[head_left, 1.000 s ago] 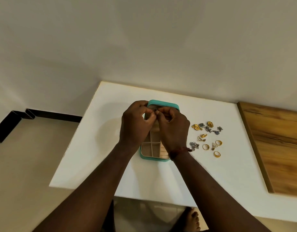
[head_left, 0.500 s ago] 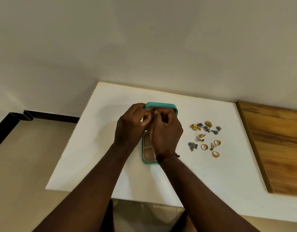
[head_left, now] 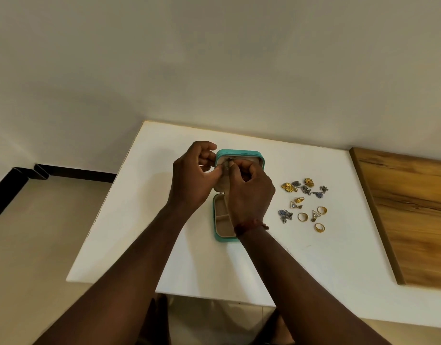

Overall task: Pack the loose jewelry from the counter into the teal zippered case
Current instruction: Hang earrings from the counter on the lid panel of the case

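The teal zippered case [head_left: 218, 235] lies open on the white counter [head_left: 145, 220], its beige lid raised at the far end and its compartments mostly hidden under my right hand. My left hand [head_left: 192, 178] and my right hand [head_left: 250, 192] meet over the lid, fingertips pinched together on a small dark jewelry piece [head_left: 229, 161]. Loose jewelry lies to the right of the case: gold flower pieces [head_left: 288, 187], silver pieces [head_left: 285, 215] and gold rings [head_left: 319, 227].
A wooden panel [head_left: 411, 215] adjoins the counter's right side. A pale wall rises behind the counter. The counter's left and near edges drop to a beige floor with a black skirting [head_left: 72, 173].
Both hands have shifted slightly left and toward the lid's far end, keeping the small piece pinched. More of the lid's inner edge shows now.
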